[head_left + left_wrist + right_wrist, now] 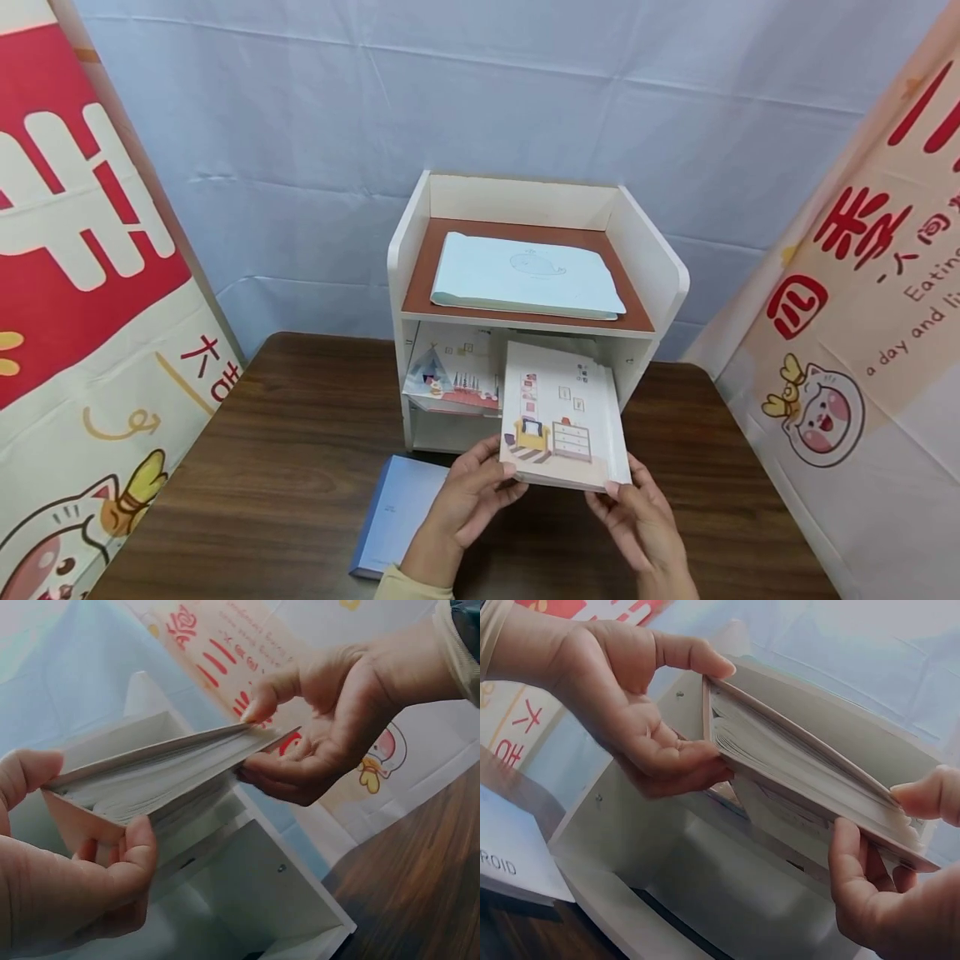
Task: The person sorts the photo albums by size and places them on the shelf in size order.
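Note:
Both hands hold a hardcover notebook [555,408], its cover printed with a yellow armchair and a chest of drawers. My left hand [480,492] pinches its near left corner, thumb on top and fingers beneath. At the near right corner, my right hand [637,517] grips it the same way. The notebook's far end lies inside the middle level of a white shelf unit [648,225]. In the right wrist view, page edges [810,757] show between the parted covers. Beside it in the same level lies another illustrated notebook [457,371], with a tent on its cover.
A pale blue sketched whale pouch-like item [525,275] lies on the shelf's brown top board [420,283]. A blue book [397,517] rests on the dark wooden table [277,467], left of the hands. Printed cloths [817,333] hang at both sides.

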Tool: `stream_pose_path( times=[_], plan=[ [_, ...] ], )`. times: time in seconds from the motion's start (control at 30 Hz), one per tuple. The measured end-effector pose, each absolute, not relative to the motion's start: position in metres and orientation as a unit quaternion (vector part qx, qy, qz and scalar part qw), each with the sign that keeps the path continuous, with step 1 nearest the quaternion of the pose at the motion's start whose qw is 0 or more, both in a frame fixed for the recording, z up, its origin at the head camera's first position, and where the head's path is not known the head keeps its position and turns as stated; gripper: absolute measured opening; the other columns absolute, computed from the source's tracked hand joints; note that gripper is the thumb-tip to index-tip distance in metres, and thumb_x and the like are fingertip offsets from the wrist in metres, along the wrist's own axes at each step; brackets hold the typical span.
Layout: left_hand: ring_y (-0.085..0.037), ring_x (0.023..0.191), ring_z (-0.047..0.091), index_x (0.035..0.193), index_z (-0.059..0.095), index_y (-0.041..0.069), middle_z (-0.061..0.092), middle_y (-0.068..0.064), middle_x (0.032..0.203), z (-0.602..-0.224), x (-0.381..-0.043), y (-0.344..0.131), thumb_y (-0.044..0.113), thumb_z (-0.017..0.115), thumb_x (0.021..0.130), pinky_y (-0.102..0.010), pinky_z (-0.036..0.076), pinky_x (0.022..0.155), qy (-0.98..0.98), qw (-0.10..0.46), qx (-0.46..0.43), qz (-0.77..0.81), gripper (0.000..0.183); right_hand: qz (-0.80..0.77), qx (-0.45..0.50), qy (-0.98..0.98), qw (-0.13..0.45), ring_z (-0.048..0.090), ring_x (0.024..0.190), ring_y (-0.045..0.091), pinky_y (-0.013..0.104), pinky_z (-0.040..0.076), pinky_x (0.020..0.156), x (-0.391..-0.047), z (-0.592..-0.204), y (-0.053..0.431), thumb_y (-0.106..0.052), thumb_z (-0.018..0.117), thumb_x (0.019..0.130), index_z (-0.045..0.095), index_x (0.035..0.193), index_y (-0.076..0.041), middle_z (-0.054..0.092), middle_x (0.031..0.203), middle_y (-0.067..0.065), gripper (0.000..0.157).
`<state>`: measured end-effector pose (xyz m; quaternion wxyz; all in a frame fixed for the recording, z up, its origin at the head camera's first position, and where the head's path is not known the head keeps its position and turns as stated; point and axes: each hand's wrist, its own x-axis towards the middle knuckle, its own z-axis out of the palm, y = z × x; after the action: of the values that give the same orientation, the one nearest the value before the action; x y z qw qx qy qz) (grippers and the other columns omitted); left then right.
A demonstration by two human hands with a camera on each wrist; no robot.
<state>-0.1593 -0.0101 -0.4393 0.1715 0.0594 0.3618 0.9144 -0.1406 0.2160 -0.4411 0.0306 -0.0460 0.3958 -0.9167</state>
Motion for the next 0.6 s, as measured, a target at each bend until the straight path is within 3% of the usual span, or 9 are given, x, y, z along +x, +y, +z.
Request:
stream_pose_path(
  times=[0.2,0.43,0.6],
  plan=[
    [-0.017,0.082,0.055,0.127,0.04,-0.013,0.059,-0.013,0.098,-0.44,-0.165,0.002,0.001,0.057,0.084,-0.032,0.049,0.078,0.373,0.125,0.019,0.919,0.048,-0.935,-0.07,0.345,0.029,0.056,0.086,0.02,0.032,0.048,0.078,-0.153,-0.445,0.216,0.016,0.032,0.087,0.054,0.115,-0.002,0.059,0.106,0.014,0.04],
    [-0.017,0.085,0.053,0.122,0.048,-0.012,0.056,-0.012,0.099,-0.439,-0.172,0.012,0.006,0.059,0.087,-0.029,0.048,0.08,0.366,0.097,-0.018,0.925,0.041,-0.942,-0.044,0.333,0.011,0.057,0.08,0.019,0.031,0.05,0.074,-0.165,-0.445,0.213,0.014,0.034,0.088,0.056,0.107,0.0,0.062,0.095,0.014,0.032],
    [-0.019,0.085,0.054,0.098,0.061,-0.003,0.056,-0.011,0.091,-0.439,-0.177,0.018,0.006,0.061,0.086,-0.033,0.048,0.083,0.342,0.074,-0.04,0.936,0.014,-0.949,-0.048,0.313,0.007,0.057,0.077,0.02,0.032,0.05,0.074,-0.174,-0.445,0.212,0.014,0.032,0.089,0.058,0.103,0.003,0.061,0.09,0.014,0.032]
  ],
)
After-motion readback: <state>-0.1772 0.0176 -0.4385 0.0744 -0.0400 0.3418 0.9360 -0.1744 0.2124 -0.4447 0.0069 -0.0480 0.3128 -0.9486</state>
